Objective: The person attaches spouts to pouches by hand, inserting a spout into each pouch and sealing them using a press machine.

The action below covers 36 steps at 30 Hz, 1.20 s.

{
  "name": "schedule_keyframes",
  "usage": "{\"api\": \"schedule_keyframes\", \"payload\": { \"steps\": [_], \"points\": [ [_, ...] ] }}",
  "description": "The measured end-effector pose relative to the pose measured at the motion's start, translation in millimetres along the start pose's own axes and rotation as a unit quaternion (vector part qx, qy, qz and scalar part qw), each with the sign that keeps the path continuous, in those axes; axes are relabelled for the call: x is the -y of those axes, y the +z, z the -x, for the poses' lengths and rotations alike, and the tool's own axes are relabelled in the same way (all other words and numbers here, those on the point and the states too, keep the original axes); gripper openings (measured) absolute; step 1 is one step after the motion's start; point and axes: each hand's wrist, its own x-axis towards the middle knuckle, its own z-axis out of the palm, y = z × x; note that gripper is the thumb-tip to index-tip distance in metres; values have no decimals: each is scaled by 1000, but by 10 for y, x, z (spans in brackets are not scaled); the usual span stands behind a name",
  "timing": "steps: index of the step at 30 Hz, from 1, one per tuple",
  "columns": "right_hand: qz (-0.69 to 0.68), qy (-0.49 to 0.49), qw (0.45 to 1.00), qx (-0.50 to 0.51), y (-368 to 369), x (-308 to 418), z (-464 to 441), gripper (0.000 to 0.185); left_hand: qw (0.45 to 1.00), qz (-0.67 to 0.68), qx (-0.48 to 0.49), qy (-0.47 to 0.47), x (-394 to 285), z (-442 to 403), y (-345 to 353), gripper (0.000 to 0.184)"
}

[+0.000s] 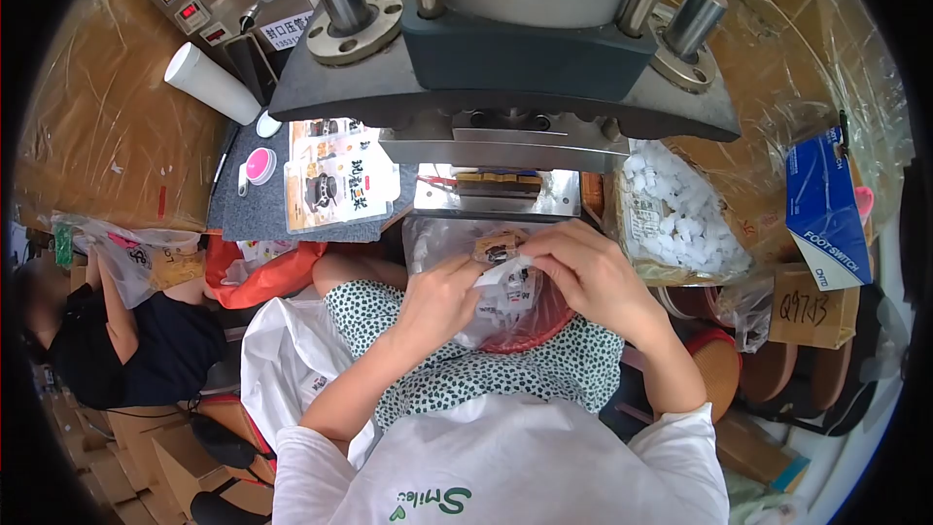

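Over my lap, my left hand (pixel 437 297) pinches one side of a clear plastic pouch (pixel 498 251) with brown and dark print. Across from it, my right hand (pixel 588 270) grips the pouch's other side, thumb and fingertips pressed together by a small white part too tiny to make out. Fingers cover much of the pouch. Just below them, a red basket (pixel 533 336) lined with clear plastic holds white pieces. Beyond my hands is the press machine (pixel 530 58), its metal bar (pixel 505 151) above a steel plate (pixel 559 202).
Printed pouches (pixel 335 194) lie stacked on a grey mat (pixel 248 214) at left, by a pink round tin (pixel 259 165) and white cup (pixel 214 81). White plastic pieces (pixel 680 194) fill a carton at right, near a blue box (pixel 821 204). Another person (pixel 126 331) sits far left.
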Motion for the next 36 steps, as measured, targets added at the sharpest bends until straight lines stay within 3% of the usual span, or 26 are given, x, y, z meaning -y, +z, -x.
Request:
{"api": "schedule_keyframes", "payload": {
  "steps": [2,3,6,9,10,13,16,18,19,20,21,23,25,29,30,34,36],
  "points": [
    [-35,60,997,-30,27,-28,-24,23,998,45,33,-37,12,-59,34,15],
    [-29,71,995,-71,37,-55,-27,23,986,114,55,-112,14,-114,46,15],
    [-26,102,980,-172,13,-83,-30,25,895,327,90,-289,121,-342,67,22],
    [23,109,986,-124,-125,-54,75,26,819,474,28,-323,167,-537,98,26],
    [71,48,988,-126,-152,-89,116,28,810,475,44,-342,217,-605,89,28],
    [228,61,956,-174,-303,-111,192,25,777,517,28,-359,143,-665,67,30],
    [404,252,865,-155,-374,-450,329,21,822,481,20,-303,251,-563,112,33],
    [382,256,880,-120,-399,-643,415,22,947,187,-27,-259,423,-474,-108,37],
    [370,256,887,-101,-404,-688,425,22,950,147,-130,-241,546,-391,-179,44],
    [347,251,898,-104,-401,-684,422,23,968,-101,-204,-103,773,-272,-295,58],
    [323,247,907,-107,-404,-673,411,24,926,-306,-188,-114,909,-137,-369,71],
    [327,267,900,-109,-451,-614,388,27,891,-414,-120,-145,1047,156,-248,73],
    [378,321,862,-102,-484,-512,394,29,918,-368,-90,-121,979,306,-227,73],
    [316,252,909,-100,-505,-711,396,25,928,-340,-109,-106,934,374,-357,57],
    [296,259,912,-113,-517,-684,391,22,927,-333,-150,-84,875,341,-391,40],
    [264,256,913,-176,-530,-644,395,19,954,-230,-155,-111,721,325,-490,16],
    [250,245,919,-183,-532,-644,397,20,956,-196,-173,-131,630,326,-475,15]
  ]
}}
